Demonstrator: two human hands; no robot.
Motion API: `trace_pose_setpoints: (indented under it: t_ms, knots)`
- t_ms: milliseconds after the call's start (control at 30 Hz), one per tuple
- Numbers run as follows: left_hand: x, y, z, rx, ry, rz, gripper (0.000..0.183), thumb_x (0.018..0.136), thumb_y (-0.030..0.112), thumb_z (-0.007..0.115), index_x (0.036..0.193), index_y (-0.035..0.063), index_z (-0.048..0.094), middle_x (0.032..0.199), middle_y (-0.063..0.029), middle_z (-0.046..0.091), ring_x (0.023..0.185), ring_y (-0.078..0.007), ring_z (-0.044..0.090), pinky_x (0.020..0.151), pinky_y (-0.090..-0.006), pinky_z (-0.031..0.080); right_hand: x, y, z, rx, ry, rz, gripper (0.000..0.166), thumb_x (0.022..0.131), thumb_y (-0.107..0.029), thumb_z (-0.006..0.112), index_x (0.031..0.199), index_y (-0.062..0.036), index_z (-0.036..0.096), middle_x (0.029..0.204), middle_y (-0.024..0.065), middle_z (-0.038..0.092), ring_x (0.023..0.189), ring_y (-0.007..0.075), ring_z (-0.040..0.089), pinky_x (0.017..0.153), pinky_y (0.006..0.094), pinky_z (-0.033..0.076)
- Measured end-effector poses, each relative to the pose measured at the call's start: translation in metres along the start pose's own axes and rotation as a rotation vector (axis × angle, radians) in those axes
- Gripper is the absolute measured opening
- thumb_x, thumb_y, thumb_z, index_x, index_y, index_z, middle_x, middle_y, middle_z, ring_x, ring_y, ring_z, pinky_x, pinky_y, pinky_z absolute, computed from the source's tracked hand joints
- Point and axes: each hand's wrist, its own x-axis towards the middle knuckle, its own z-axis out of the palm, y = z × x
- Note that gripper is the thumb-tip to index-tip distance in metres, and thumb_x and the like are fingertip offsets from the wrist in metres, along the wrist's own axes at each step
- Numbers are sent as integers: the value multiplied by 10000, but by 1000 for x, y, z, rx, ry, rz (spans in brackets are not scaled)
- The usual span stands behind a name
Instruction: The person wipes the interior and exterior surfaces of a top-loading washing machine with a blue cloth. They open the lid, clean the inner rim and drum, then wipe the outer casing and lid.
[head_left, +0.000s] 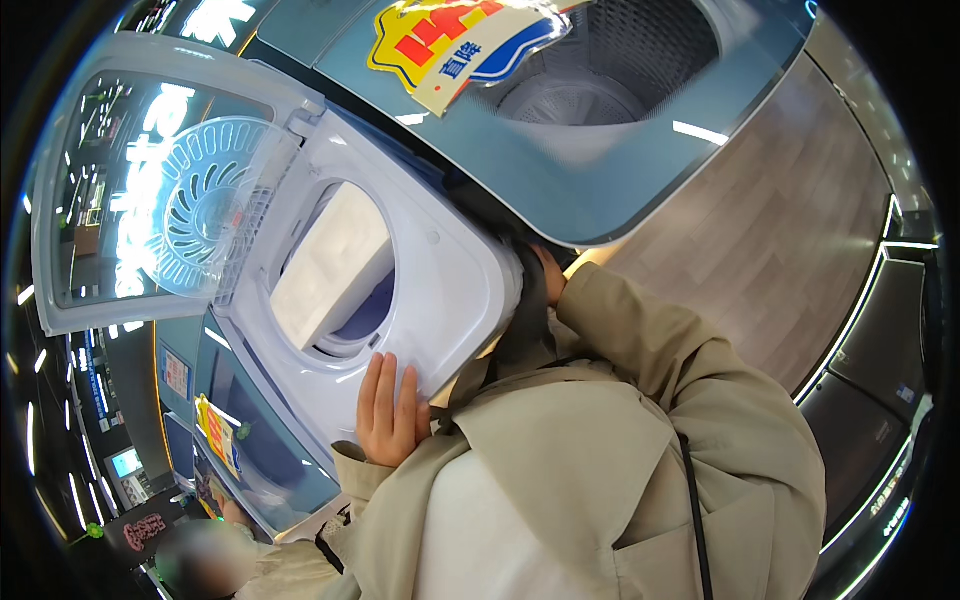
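Note:
A white top-loading washing machine (450, 277) stands before me with its clear-panelled lid (56, 225) raised. Inside the round opening, a white block (330, 262), which looks like packing foam, leans at a slant across the tub. My left hand (390, 420) lies on the machine's top near the front edge, below the opening, fingers extended and holding nothing. At the machine's right front corner is my right hand (551, 276), partly hidden by dark material (525, 322) and the sleeve; its fingertips are out of sight. A round slotted plastic part (214, 210) shows at the lid.
A larger blue-topped washer (600, 180) with a bright promotional sign (450, 49) adjoins at upper right. Another blue-topped washer (300, 480) stands at lower left, near a person (292, 570). Wood-look floor (757, 225) and dark appliances (862, 405) lie to the right.

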Motion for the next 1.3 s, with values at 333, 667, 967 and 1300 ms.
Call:
trace_pose_setpoints:
  t_ms: [333, 667, 967, 1300]
  knots:
    - [-5, 6, 15, 151, 19, -80, 478, 1081, 274, 388, 1199, -116, 636, 1233, -317, 635, 1165, -484, 623, 950, -505, 563, 51, 11, -20, 105, -53, 108, 644, 943, -256, 605, 1507, -24, 398, 1429, 255, 496, 1317, 404, 475, 1118, 424, 365]
    - [-4, 7, 20, 178, 1, -94, 511, 1097, 280, 338, 1187, -133, 624, 1186, -314, 656, 1139, -483, 640, 917, -503, 584, 37, -12, -9, 210, 54, 166, 595, 971, -277, 569, 1480, -8, 418, 1403, 240, 512, 1294, 380, 486, 1108, 407, 368]
    - [-3, 8, 18, 183, -20, -77, 481, 1098, 260, 346, 1171, -132, 615, 1163, -306, 666, 1123, -470, 653, 894, -502, 597, 42, -13, 4, 186, 38, 185, 558, 996, -296, 536, 1455, 6, 435, 1380, 227, 527, 1273, 358, 497, 1099, 392, 371]
    - [-9, 5, 20, 198, 40, -33, 483, 1098, 259, 350, 1148, -128, 634, 1146, -299, 676, 1104, -450, 666, 881, -479, 613, 63, 12, -21, 123, -61, 244, 528, 1025, -317, 500, 1427, 22, 455, 1355, 212, 543, 1250, 333, 508, 1089, 375, 374]
